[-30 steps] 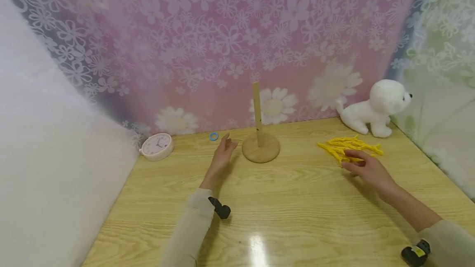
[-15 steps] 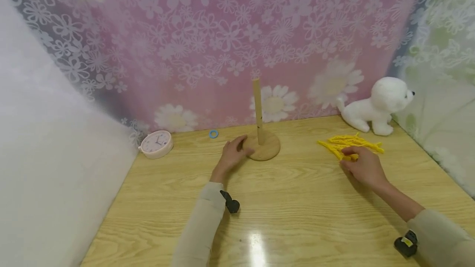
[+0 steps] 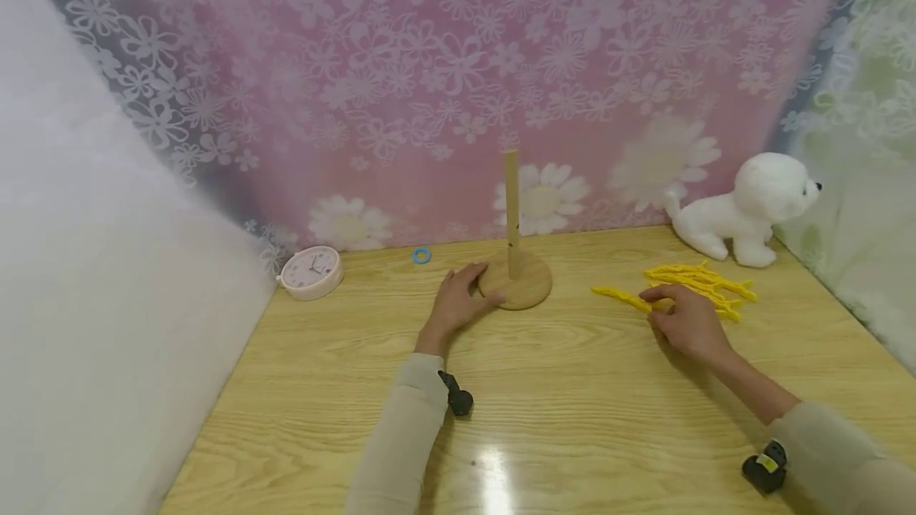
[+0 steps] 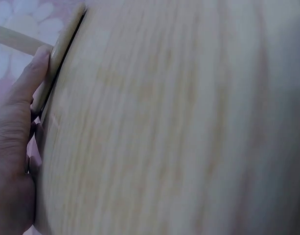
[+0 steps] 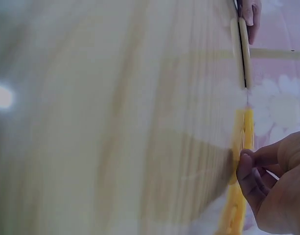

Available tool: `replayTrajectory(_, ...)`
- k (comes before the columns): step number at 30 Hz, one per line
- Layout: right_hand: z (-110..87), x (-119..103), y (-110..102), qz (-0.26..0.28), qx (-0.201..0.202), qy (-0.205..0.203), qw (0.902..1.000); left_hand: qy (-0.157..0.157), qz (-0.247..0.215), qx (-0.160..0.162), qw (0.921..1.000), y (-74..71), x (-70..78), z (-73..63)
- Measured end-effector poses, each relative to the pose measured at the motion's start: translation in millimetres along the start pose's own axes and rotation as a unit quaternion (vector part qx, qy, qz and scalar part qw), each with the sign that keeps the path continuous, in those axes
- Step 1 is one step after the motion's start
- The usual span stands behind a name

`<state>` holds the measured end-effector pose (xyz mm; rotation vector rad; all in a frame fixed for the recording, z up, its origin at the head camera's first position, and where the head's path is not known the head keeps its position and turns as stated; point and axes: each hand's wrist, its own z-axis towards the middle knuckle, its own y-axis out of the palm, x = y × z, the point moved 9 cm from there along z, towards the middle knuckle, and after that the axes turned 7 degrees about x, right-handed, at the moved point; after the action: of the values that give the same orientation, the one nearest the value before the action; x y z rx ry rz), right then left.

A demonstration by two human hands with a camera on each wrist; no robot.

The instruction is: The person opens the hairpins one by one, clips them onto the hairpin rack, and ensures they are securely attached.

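Observation:
A wooden stand, a round base with an upright post, is near the back middle of the table in the head view. My left hand grips the base's left edge; the left wrist view shows the thumb over the rim and the other fingers partly hidden below. With thumb and fingertips, my right hand pinches a yellow branch-shaped piece, whose left end points toward the stand. Several more yellow branch pieces lie in a loose pile just behind that hand.
A pink round clock lies at the back left. Between it and the stand is a small blue ring. A white plush dog sits at the back right. Flowered cloth hangs behind the wooden table.
My left hand has moved right and taken hold of the stand's base. My right hand has taken a yellow branch piece and drawn it left, partly out of the pile.

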<state>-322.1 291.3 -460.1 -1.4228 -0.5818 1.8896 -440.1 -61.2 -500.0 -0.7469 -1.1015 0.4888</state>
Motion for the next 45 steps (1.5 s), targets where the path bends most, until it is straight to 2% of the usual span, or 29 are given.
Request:
replayTrajectory(4,-2.5,-5.3,5.3,0.022,-0.016,-0.001,0.9996,0.001,0.011,-0.001,0.9999,2.5,1.9,0.4)
replayTrajectory(9,-5.1,1.6,3.4,0.055,-0.026,0.023,0.9979,-0.004,0.009,-0.004,0.9999,3.9,2.2,-0.2)
replayTrajectory(16,2.6,14.0,6.5,0.007,-0.033,0.021,0.9992,-0.021,0.001,-0.003,0.9998,0.4,-1.0,-2.9)
replayTrajectory(21,5.0,12.7,6.5,0.002,-0.043,0.026,0.9988,-0.019,0.0,-0.002,0.9998,-0.8,0.3,-3.0)
replayTrajectory(24,3.1,16.1,9.0,0.049,-0.059,0.057,0.9955,-0.016,0.004,0.0,0.9999,0.4,-0.1,-2.6)
replayTrajectory(27,0.7,20.3,12.4,0.122,-0.073,0.092,0.9855,-0.016,0.007,0.001,0.9999,1.2,-0.9,-2.6)
replayTrajectory(29,0.2,20.3,13.3,0.162,-0.074,0.101,0.9789,-0.017,0.005,0.002,0.9998,1.1,-1.0,-2.9)
replayTrajectory(31,0.8,19.1,12.9,0.174,-0.07,0.099,0.9772,-0.016,0.004,0.003,0.9999,0.8,-1.1,-3.0)
replayTrajectory(33,2.2,17.0,12.2,0.173,-0.066,0.096,0.9779,-0.015,0.005,0.002,0.9999,0.6,-0.8,-3.2)
replayTrajectory(40,13.8,4.8,10.7,0.111,-0.034,0.071,0.9907,-0.011,0.005,0.007,0.9999,-1.6,0.6,-3.6)
replayTrajectory(45,24.3,-6.2,14.6,0.109,-0.01,0.058,0.9923,-0.008,0.006,0.009,0.9999,0.2,0.8,-3.2)
